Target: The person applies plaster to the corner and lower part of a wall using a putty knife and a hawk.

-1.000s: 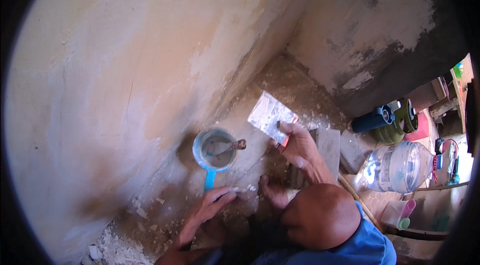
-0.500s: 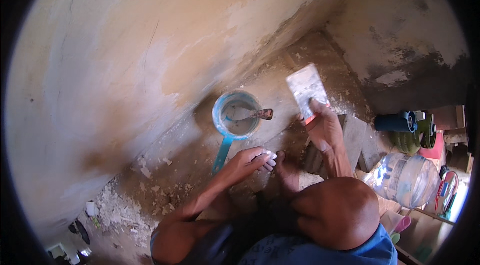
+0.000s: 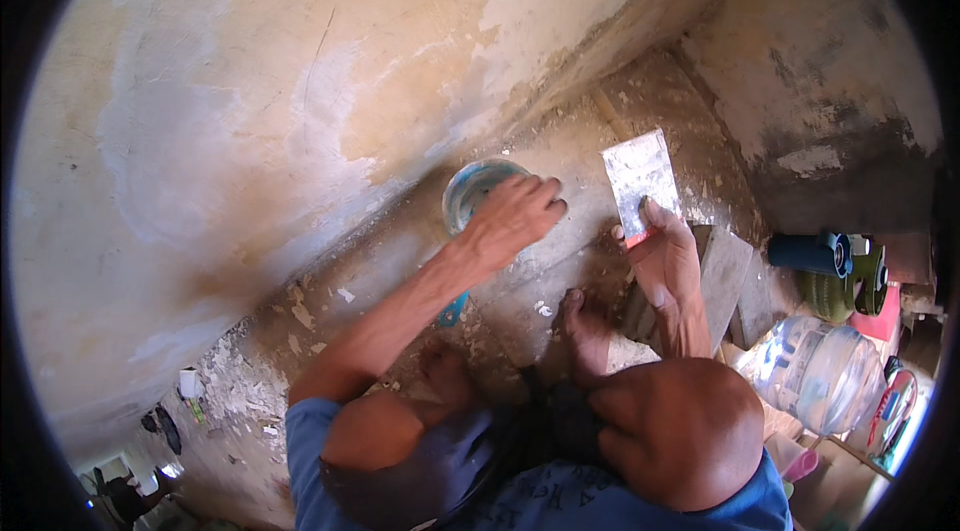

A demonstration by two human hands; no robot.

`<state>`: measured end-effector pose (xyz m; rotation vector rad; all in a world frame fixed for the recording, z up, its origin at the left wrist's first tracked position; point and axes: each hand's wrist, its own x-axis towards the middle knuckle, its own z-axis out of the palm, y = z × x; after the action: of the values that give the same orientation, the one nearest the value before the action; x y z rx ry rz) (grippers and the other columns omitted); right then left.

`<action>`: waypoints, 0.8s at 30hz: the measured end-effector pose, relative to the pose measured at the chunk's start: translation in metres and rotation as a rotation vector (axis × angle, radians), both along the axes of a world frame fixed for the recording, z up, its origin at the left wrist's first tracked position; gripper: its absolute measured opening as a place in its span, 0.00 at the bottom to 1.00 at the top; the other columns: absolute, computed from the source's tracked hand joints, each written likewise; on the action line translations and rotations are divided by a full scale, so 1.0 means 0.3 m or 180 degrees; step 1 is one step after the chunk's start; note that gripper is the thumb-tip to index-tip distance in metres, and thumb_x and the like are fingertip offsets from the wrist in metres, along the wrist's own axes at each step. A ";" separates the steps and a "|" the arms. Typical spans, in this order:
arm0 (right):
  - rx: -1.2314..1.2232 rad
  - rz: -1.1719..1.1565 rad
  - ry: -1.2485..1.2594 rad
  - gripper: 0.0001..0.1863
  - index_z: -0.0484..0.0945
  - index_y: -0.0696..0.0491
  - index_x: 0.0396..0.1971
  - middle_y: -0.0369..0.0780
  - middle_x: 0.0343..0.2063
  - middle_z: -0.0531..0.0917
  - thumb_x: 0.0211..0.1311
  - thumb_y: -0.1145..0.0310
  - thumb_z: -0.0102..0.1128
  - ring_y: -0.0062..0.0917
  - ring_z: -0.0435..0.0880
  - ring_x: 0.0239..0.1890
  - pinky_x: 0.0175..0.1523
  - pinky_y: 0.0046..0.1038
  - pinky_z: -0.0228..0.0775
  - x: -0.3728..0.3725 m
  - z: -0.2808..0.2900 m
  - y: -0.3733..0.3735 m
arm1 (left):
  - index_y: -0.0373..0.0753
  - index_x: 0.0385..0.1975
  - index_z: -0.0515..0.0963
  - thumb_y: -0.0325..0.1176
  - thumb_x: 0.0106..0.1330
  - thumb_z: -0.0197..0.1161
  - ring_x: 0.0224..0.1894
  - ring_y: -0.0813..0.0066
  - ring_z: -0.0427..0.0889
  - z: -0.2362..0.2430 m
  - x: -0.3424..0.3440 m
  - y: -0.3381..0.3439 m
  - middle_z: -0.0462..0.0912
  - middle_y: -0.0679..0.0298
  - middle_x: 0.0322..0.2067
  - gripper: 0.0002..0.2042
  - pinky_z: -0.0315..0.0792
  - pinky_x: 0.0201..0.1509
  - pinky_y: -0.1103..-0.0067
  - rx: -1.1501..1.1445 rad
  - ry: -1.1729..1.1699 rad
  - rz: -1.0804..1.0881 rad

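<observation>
My right hand [image 3: 668, 256] grips a broad flat scraper [image 3: 642, 181], its smeared metal blade pointing up and away, with a bit of red at the base under my thumb. My left hand [image 3: 518, 211] reaches over a blue dipper [image 3: 452, 199] with a greyish coating inside. Its fingers are curled closed where the handle of a putty knife stood; the knife itself is covered by the hand. Below my forearm shows part of the dipper's blue handle [image 3: 454, 309]. On the floor beside my foot lies a small white lump [image 3: 543, 309].
A stained, peeling wall [image 3: 250, 121] rises close on the left and meets another at the far corner. Grey blocks [image 3: 722, 271] stand right of my right hand. Beyond are a blue flask [image 3: 800, 253], a green jug [image 3: 830, 296] and a large clear water bottle [image 3: 815, 371]. Flakes litter the floor.
My left hand has moved from in front of the dipper up and over it, closing at the putty knife's handle. My right hand still holds the scraper. The view has shifted slightly.
</observation>
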<state>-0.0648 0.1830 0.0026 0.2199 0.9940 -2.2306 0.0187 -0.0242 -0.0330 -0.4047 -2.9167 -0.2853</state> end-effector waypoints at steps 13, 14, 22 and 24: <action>0.0023 0.0079 -0.0364 0.16 0.71 0.58 0.47 0.37 0.40 0.79 0.59 0.73 0.58 0.26 0.79 0.42 0.47 0.33 0.72 0.020 -0.078 0.015 | 0.32 0.40 0.68 0.35 0.65 0.60 0.33 0.75 0.79 0.056 0.491 -0.181 0.78 0.60 0.32 0.13 0.76 0.31 0.79 0.4947 -0.1075 0.3427; 0.0036 0.0065 -0.0306 0.16 0.71 0.58 0.48 0.37 0.40 0.79 0.59 0.73 0.58 0.26 0.79 0.42 0.48 0.32 0.71 0.017 -0.074 0.019 | 0.32 0.42 0.67 0.34 0.67 0.58 0.33 0.76 0.78 0.046 0.514 -0.156 0.77 0.61 0.34 0.13 0.75 0.32 0.78 0.5569 -0.1182 0.3293; 0.0620 0.0268 0.0488 0.19 0.70 0.61 0.48 0.38 0.37 0.80 0.57 0.75 0.62 0.24 0.80 0.37 0.42 0.29 0.76 0.007 -0.036 -0.012 | 0.34 0.48 0.69 0.31 0.65 0.56 0.28 0.73 0.75 0.096 0.531 -0.004 0.75 0.60 0.35 0.14 0.73 0.32 0.74 0.6449 -0.1930 0.2143; 0.0758 0.0227 0.0669 0.18 0.70 0.61 0.47 0.38 0.36 0.80 0.57 0.75 0.62 0.24 0.80 0.37 0.42 0.29 0.76 0.001 -0.033 -0.018 | 0.34 0.47 0.69 0.32 0.65 0.53 0.21 0.76 0.72 0.158 0.488 0.015 0.73 0.62 0.28 0.13 0.70 0.25 0.78 0.6501 -0.1952 0.2038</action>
<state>-0.0644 0.1777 -0.0073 0.0533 1.3611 -2.0997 0.1652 -0.0198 0.0143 0.9576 -1.3528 -2.8216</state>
